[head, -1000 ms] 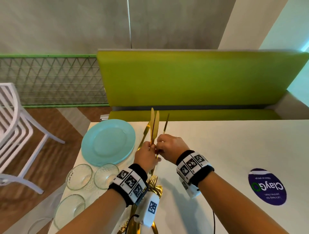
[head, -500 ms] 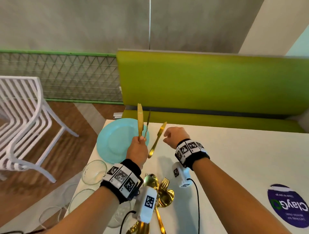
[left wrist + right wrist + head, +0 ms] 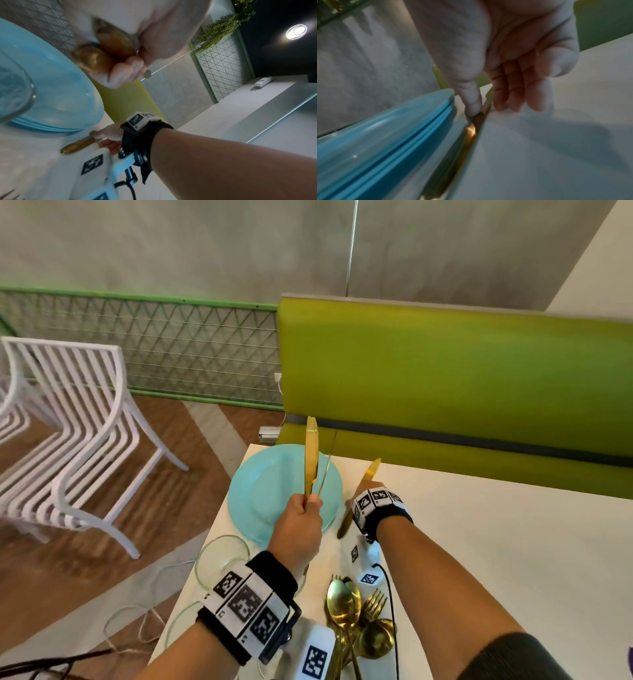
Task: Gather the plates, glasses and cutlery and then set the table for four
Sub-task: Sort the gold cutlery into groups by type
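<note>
A stack of light blue plates (image 3: pixel 270 494) (image 3: pixel 51 88) (image 3: pixel 385 142) sits at the white table's far left corner. My left hand (image 3: pixel 301 522) grips two gold knives (image 3: pixel 311 457) (image 3: pixel 109 40) upright above the plates. My right hand (image 3: pixel 368 494) (image 3: pixel 488 108) pinches a third gold knife (image 3: pixel 371 469) (image 3: pixel 77 145) (image 3: pixel 471 132) between thumb and fingers; it lies low on the table just right of the plates. Gold spoons and forks (image 3: pixel 356 621) lie in a pile near me. Clear glasses (image 3: pixel 222 556) (image 3: pixel 15 88) stand along the table's left edge.
The white table (image 3: pixel 479 542) stretches to the right. A green bench (image 3: pixel 445 371) runs behind its far edge. White slatted chairs (image 3: pixel 78 440) stand on the wooden floor to the left, where a cable (image 3: pixel 137 621) lies.
My right hand drew one knife out of the bundle and lowered it to the table right of the plates. My left hand moved left over the plates with the other two knives.
</note>
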The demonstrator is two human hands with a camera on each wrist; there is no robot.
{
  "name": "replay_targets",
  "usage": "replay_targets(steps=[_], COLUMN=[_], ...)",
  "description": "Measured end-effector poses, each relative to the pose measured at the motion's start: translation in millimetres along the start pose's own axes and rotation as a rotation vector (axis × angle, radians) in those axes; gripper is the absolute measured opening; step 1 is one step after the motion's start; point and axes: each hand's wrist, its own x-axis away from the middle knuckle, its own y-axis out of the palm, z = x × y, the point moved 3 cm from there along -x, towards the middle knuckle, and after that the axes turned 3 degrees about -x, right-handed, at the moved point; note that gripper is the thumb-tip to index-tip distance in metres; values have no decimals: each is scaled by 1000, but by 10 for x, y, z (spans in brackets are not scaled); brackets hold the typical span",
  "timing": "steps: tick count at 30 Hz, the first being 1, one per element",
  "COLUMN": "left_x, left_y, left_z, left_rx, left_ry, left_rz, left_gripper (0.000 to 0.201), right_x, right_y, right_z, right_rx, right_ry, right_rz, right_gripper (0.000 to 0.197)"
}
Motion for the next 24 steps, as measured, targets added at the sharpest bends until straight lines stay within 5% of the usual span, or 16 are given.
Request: replay_targets(steps=[5,11,15,17,21,24], left_x=[4,53,162,232,344,499], left_y=[33,153,270,341,581,806], left_z=[4,14,92,141,121,13], left_rx=[0,-16,42,93,13,-39], left_ry=[-20,-22,-71,-94,-46,-61], left_rz=[-15,-45,-112,-144,-164,-220], left_gripper=[25,24,25,22,15,14], right_x=[-59,-79,21,111,664,1158], right_y=[-12,-10,-68,-82,-136,-118], right_z=[169,551,817,941,1034,1040], right_rx=[56,202,-94,-377,-1060,-1235], right_ry=[45,-10,140,210,170,144], right_rz=[20,28,44,-21,-12,26], right_gripper=[64,41,14,21,18,14])
